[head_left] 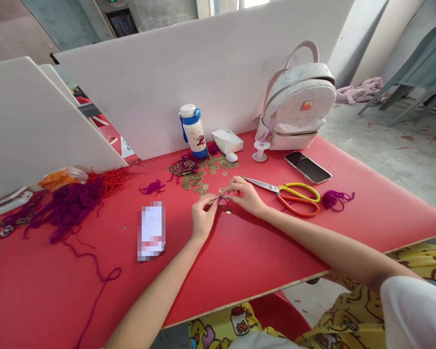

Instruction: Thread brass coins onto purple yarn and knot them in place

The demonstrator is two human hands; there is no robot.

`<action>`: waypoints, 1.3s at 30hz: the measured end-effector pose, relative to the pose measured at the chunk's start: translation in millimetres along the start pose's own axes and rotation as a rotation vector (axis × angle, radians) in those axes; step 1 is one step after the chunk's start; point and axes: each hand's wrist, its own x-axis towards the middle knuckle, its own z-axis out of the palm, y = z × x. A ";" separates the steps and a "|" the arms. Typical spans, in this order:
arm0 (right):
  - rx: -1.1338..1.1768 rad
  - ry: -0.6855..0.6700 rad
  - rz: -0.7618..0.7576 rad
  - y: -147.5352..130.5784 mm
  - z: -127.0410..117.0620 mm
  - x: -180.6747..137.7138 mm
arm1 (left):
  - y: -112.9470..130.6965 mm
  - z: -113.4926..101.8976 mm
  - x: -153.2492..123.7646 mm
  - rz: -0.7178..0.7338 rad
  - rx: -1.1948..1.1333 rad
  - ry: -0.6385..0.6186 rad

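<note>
My left hand (202, 214) and my right hand (245, 195) meet over the red table (240, 252), fingertips pinched together on a short purple thread (222, 198) with a small brass coin (228, 210) by it. Both hands are closed in a pinch. Just beyond them lies a scatter of brass coins (199, 172), some tied with purple thread. Scissors with yellow and orange handles (294, 195) lie right of my right hand.
A white and blue bottle (193, 130), tissue pack (227, 141), empty white spool (260, 150), white backpack (298, 104) and phone (307, 166) stand at the back. Purple yarn heaps (69, 206) lie left, a small tuft (334, 198) right. A blurred card (151, 230) lies near my left hand.
</note>
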 end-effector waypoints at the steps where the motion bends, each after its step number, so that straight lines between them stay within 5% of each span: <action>1: 0.002 -0.004 0.000 0.5 -0.5 0.3 | -0.2 -0.5 0.2 0.012 0.008 -0.009; 9: 0.024 -0.022 0.009 0.4 -1.8 1.9 | -3.4 -4.5 3.2 0.121 0.046 -0.076; 39: 0.005 -0.015 -0.011 1.9 -4.1 2.1 | -1.7 -4.5 2.9 0.086 0.043 -0.064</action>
